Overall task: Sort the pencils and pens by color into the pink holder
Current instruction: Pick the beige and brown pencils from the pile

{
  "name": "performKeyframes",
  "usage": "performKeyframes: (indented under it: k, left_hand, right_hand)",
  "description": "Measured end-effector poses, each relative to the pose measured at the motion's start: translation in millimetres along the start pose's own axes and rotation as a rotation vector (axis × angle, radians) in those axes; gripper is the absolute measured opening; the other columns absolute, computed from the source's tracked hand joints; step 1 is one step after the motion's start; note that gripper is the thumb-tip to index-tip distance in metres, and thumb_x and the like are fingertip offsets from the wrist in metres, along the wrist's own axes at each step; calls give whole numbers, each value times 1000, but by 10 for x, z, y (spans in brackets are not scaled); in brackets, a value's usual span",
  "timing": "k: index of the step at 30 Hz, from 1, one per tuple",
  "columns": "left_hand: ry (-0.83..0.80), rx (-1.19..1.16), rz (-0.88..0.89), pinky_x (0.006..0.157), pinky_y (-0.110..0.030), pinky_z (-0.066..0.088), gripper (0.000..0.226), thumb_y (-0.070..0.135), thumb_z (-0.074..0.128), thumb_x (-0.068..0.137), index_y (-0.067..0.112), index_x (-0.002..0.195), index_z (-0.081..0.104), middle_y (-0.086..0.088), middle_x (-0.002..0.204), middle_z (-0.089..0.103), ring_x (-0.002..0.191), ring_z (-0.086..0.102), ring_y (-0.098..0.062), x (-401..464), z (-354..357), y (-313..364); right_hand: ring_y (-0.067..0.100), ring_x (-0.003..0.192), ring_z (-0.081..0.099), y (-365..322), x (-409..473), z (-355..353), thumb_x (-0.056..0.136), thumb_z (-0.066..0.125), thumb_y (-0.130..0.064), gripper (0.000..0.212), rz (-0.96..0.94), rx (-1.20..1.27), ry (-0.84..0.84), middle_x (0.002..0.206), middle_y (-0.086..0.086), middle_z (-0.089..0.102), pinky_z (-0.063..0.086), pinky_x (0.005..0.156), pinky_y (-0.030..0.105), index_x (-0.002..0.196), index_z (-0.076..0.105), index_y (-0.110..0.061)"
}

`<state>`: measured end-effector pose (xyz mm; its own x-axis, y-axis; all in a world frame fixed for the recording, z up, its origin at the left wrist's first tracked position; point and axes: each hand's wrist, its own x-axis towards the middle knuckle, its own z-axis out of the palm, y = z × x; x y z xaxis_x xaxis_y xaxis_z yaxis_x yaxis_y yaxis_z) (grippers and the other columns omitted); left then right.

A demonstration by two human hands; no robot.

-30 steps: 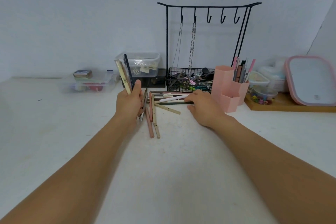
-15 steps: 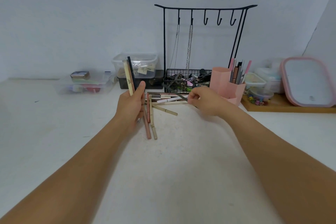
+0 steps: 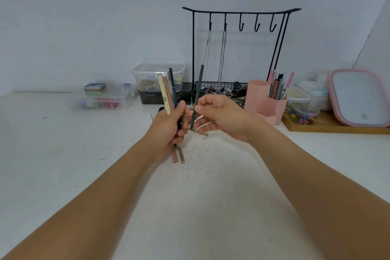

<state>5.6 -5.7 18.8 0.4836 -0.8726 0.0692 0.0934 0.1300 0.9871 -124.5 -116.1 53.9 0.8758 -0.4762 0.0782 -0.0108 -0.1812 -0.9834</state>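
My left hand grips an upright bundle of pens: a cream one, a pinkish-brown one and a dark blue one. Right beside it, my right hand pinches a dark green pencil held almost upright. Loose pencils lie on the white table beneath and behind both hands, mostly hidden by them. The pink holder stands to the right of my right hand, with several pens standing in its rear compartment.
A black wire rack with hooks and hanging chains stands behind the hands, over a wire basket of clips. Clear plastic boxes sit back left. A wooden tray with small containers and a pink-rimmed lid is at the right.
My right hand has lifted the dark green pencil off the pile and brought it up next to my left hand's bundle. The left hand stayed raised with its pens.
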Motion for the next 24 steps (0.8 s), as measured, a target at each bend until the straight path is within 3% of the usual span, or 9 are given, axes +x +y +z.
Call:
performKeyframes:
  k: [3, 7, 12, 14, 19, 24]
  left_hand:
    - [23, 53, 12, 36, -20, 26, 35, 40, 49, 106, 13, 88, 61, -2, 63, 53, 45, 40, -12, -13, 17, 6]
    - [75, 85, 3, 38, -24, 42, 36, 39, 48, 106, 12, 93, 67, -3, 71, 67, 52, 63, -15, -31, 57, 19]
    - [24, 62, -24, 46, -27, 54, 40, 42, 44, 107, 11, 110, 69, -11, 86, 78, 74, 77, -22, -55, 68, 38]
    - [22, 56, -50, 47, -28, 55, 43, 43, 46, 106, 7, 115, 67, -12, 83, 78, 76, 77, -24, -54, 77, 23]
    - [8, 8, -94, 41, -26, 49, 40, 40, 48, 106, 5, 120, 61, -6, 64, 64, 59, 67, -19, -46, 63, 8]
    - [-37, 14, -89, 39, -22, 36, 26, 35, 49, 107, 12, 100, 60, -3, 63, 59, 48, 50, -13, -29, 31, 6]
  right_hand:
    - [22, 72, 70, 4, -1, -6, 100, 57, -9, 5, -6, 22, 26, 82, 10, 70, 63, 72, 33, 98, 57, -5]
    - [22, 71, 69, 10, 1, -29, 97, 63, -9, 4, -37, -22, 63, 84, 15, 69, 60, 65, 27, 95, 63, -6]
    - [8, 59, 57, 85, 39, 55, 89, 75, -18, 9, -103, -117, 229, 69, -2, 66, 48, 54, 21, 89, 71, -10]
    - [4, 53, 51, 128, 52, 103, 86, 77, -17, 9, -109, -129, 273, 62, -6, 61, 44, 51, 18, 87, 72, -10]
    - [-2, 48, 50, 191, 61, 150, 85, 79, -16, 8, -148, -151, 314, 60, -7, 59, 41, 49, 10, 85, 72, -12]
    - [-1, 48, 50, 198, 58, 109, 85, 79, -17, 8, -97, -79, 319, 51, -17, 57, 41, 49, 14, 86, 72, -11]
